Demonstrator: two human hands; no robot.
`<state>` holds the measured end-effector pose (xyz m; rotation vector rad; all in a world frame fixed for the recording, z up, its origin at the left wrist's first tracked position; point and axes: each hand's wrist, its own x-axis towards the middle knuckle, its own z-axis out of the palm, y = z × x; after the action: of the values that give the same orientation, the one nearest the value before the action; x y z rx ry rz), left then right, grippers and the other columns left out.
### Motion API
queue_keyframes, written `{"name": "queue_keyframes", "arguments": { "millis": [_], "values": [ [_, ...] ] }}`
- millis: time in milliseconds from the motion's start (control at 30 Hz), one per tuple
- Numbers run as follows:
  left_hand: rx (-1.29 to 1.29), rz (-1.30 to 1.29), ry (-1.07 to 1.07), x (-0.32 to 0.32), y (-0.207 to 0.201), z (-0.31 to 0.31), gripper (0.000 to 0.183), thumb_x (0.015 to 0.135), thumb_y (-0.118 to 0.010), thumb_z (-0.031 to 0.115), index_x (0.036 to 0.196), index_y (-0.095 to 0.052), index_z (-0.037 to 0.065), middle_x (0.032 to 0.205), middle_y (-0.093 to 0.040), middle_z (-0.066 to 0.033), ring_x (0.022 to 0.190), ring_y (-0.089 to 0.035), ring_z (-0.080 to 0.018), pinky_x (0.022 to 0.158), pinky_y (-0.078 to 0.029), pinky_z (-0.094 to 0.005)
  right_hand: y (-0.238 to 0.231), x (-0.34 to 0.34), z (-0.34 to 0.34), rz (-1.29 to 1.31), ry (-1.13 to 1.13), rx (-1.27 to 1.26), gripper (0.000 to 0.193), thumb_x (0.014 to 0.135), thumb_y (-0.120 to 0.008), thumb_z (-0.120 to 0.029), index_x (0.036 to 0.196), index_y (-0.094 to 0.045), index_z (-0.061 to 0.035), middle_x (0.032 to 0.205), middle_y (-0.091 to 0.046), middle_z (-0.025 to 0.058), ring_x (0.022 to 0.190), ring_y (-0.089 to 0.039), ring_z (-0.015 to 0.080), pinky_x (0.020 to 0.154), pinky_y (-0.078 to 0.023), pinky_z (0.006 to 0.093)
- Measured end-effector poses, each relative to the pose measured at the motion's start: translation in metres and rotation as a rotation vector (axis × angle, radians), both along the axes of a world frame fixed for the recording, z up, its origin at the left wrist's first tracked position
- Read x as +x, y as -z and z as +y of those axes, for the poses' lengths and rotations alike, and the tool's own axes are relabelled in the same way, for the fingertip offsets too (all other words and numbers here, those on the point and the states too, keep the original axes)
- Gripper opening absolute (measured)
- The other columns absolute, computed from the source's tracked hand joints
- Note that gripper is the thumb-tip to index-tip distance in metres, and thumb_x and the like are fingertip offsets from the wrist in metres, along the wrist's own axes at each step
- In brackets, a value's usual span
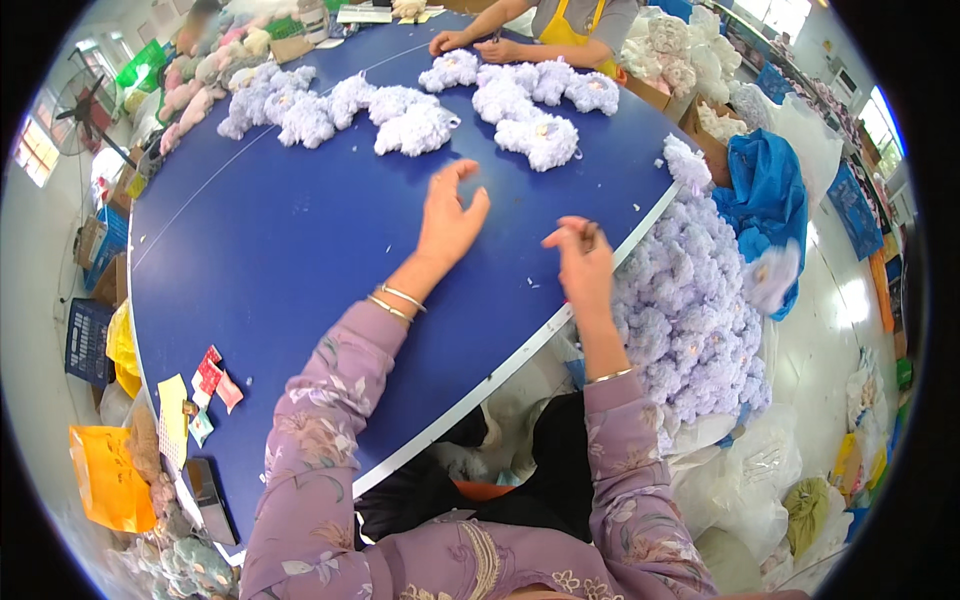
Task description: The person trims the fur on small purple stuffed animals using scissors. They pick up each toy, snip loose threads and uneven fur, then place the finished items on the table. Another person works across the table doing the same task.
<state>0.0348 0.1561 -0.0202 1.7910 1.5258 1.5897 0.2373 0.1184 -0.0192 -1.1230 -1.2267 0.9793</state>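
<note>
My left hand [452, 215] is held over the blue table [300, 220], thumb and fingers apart, with nothing between them. To its right, near the table's white edge, my right hand [585, 262] has its fingers curled around a small dark thing I cannot make out. Beyond my hands lie fluffy pale-lilac plush toys; the nearest are one plush toy [540, 140] and another plush toy [418, 128]. A motion-smeared lilac plush toy [772, 277] shows at the right, beside a blue bag [765, 180].
A large heap of lilac plush toys [690, 300] stands right of the table. Across it, a person in a yellow apron [570, 22] has both hands over the far edge. Small colourful packets [210, 375], a yellow sheet [173, 418] and a dark phone-like slab [210, 500] lie at the near left.
</note>
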Motion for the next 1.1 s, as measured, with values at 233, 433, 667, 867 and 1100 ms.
{"name": "queue_keyframes", "arguments": {
  "millis": [233,433,667,867,1100],
  "values": [
    [-0.177,0.671,-0.577,-0.07,-0.023,0.106,0.074,0.071,-0.072,0.037,0.137,-0.045,0.017,0.138,-0.044,-0.019,0.13,-0.037,-0.038,0.101,-0.035,-0.0556,0.012,-0.01,0.0,-0.151,-0.147,0.049,0.014,0.09,-0.057,-0.01,0.095,-0.06,0.0027,0.075,-0.065,0.0058,0.068,-0.062,0.0097,0.063,-0.049,0.0246],
    [-0.348,0.734,-0.322,-0.064,-0.019,0.079,0.074,0.068,-0.074,0.031,0.133,-0.045,0.012,0.129,-0.053,-0.0131,0.122,-0.046,-0.0348,0.096,-0.04,-0.0513,0.0,-0.009,-0.004,-0.134,-0.195,-0.002,0.015,0.091,-0.056,-0.011,0.094,-0.059,0.0036,0.074,-0.066,0.0076,0.067,-0.063,0.0108,0.063,-0.049,0.0256],
    [-0.227,0.787,-0.255,-0.067,-0.036,0.056,0.055,0.074,-0.07,0.025,0.123,-0.05,0.009,0.11,-0.063,-0.0162,0.104,-0.058,-0.035,0.087,-0.045,-0.0507,0.01,-0.008,-0.001,-0.186,-0.141,0.078,0.014,0.09,-0.056,-0.012,0.09,-0.06,0.0018,0.069,-0.065,0.0072,0.063,-0.062,0.0109,0.058,-0.048,0.0259],
    [-0.377,0.883,-0.376,-0.079,-0.059,0.063,0.049,0.077,-0.063,0.022,0.123,-0.051,0.009,0.111,-0.066,-0.0153,0.108,-0.061,-0.0346,0.091,-0.047,-0.0495,0.01,-0.015,0.0,-0.186,-0.166,0.063,0.015,0.09,-0.056,-0.013,0.089,-0.06,0.0017,0.069,-0.065,0.0067,0.063,-0.061,0.0105,0.06,-0.048,0.0258],
    [-0.476,-0.236,0.578,-0.028,-0.069,-0.004,0.029,0.087,-0.068,0.016,0.112,-0.062,0.004,0.091,-0.067,-0.0023,0.078,-0.063,-0.011,0.07,-0.053,-0.0283,0.014,-0.004,0.014,0.087,-0.107,0.117,0.025,0.093,-0.057,-0.018,0.107,-0.056,0.0021,0.088,-0.064,0.0055,0.06,-0.053,0.0071,0.056,-0.043,0.0223]
  ]
}}
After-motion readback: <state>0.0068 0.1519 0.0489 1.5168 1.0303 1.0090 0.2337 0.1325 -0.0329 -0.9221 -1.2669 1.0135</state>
